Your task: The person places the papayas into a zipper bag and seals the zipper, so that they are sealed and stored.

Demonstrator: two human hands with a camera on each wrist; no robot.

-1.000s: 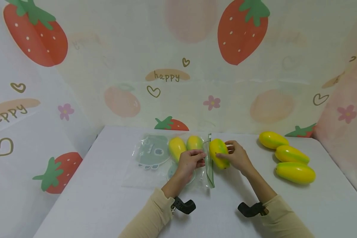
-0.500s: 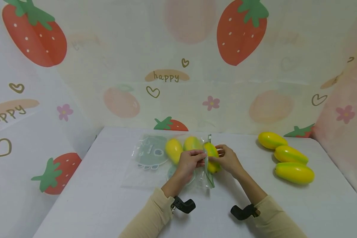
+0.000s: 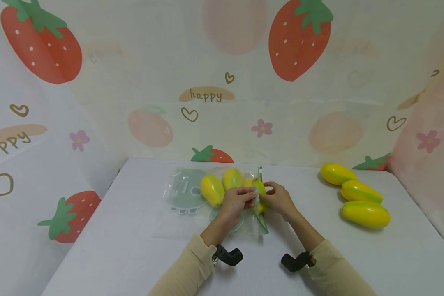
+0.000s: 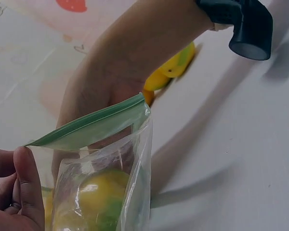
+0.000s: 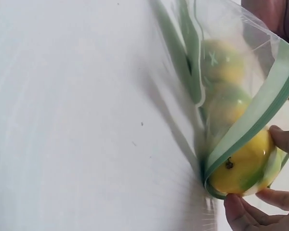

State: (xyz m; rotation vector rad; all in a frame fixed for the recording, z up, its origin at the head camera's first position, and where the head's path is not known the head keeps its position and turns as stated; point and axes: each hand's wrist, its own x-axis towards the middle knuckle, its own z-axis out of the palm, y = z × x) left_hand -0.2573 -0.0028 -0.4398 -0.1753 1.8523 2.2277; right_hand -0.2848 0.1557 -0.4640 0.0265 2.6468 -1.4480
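A yellow and green fruit [image 5: 243,166] sits in the mouth of a clear bag [image 3: 179,185], part of it inside and part of it sticking out. A small dark spot shows on the end of the fruit. The right hand [image 3: 279,199] holds this fruit, with its thumb and fingers bent around the sides. The left hand [image 3: 237,203] pinches the bag's green top edge [image 4: 94,115] between thumb and finger, and the mouth of the bag gapes wide. The bag lies flat on the white table [image 3: 114,230] and has a green animal picture on it. Inside it, two more fruits [image 3: 212,190] lie next to each other, close to the left hand. Off to the right, well apart from the bag, three loose fruits [image 3: 361,192] lie in a row on the table, close together. The person has tan sleeves [image 3: 186,263], and a black gadget [image 3: 229,255] is on each wrist. Behind the table hangs a pale cloth [image 3: 140,74] with big red strawberries, pink flowers, little hearts and the word "happy".
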